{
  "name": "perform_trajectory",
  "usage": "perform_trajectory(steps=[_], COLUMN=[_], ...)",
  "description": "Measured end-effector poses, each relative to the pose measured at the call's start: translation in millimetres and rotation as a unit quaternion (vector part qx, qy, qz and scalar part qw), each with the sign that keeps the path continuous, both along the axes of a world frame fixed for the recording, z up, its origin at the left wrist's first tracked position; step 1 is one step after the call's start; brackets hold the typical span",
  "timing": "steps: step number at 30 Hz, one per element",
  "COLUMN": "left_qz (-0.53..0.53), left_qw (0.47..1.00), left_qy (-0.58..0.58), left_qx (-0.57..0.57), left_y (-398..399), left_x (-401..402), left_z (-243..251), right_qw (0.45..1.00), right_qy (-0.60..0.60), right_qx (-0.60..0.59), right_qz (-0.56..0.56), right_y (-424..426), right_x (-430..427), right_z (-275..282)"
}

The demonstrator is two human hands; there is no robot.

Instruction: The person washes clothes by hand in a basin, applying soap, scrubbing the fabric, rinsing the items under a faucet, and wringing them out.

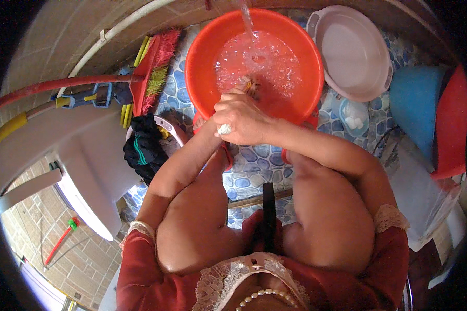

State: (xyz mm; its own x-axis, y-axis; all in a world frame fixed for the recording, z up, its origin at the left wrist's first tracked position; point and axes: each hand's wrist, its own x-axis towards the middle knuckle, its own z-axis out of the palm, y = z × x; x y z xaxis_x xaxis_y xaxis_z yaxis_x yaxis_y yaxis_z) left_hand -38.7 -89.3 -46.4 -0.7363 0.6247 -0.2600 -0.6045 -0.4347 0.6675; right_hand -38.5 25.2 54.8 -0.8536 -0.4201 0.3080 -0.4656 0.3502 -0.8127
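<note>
Over the near rim of a red plastic basin [196,70], my two hands are clasped together around a bunched wet cloth [249,83]. My right hand [247,122] lies on top with its fingers curled in. A small white end of cloth [224,129] pokes out at its left side. My left hand [227,97] is pressed against it and is largely covered, so its fingers show only in part. The cloth's far end, pale with some yellow, hangs over the basin. A stream of water [247,23] falls into the basin, where the water is rippled and bubbly.
Right of the basin are an empty pale pink tub [354,50], a small clear blue-rimmed container [354,116] and a blue bucket [414,112]. At left, a red broom [144,77] stands near a tub with black clothing [144,145]. The floor [245,182] has a pebble pattern.
</note>
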Motion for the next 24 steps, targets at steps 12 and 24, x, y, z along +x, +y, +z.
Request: perform_trajectory(steps=[12, 24], left_qz=[0.110, 0.145], left_qw=[0.914, 0.887], left_qy=[-0.350, -0.420], left_qx=[-0.172, -0.122], left_y=[25, 3], left_x=[-31, -19], left_z=[26, -24], right_qw=[0.857, 0.868], right_qy=[-0.175, -0.109], right_qx=[0.391, 0.483], right_qz=[-0.287, 0.023], right_y=[93, 101], right_x=[-29, -31], right_z=[-85, -117])
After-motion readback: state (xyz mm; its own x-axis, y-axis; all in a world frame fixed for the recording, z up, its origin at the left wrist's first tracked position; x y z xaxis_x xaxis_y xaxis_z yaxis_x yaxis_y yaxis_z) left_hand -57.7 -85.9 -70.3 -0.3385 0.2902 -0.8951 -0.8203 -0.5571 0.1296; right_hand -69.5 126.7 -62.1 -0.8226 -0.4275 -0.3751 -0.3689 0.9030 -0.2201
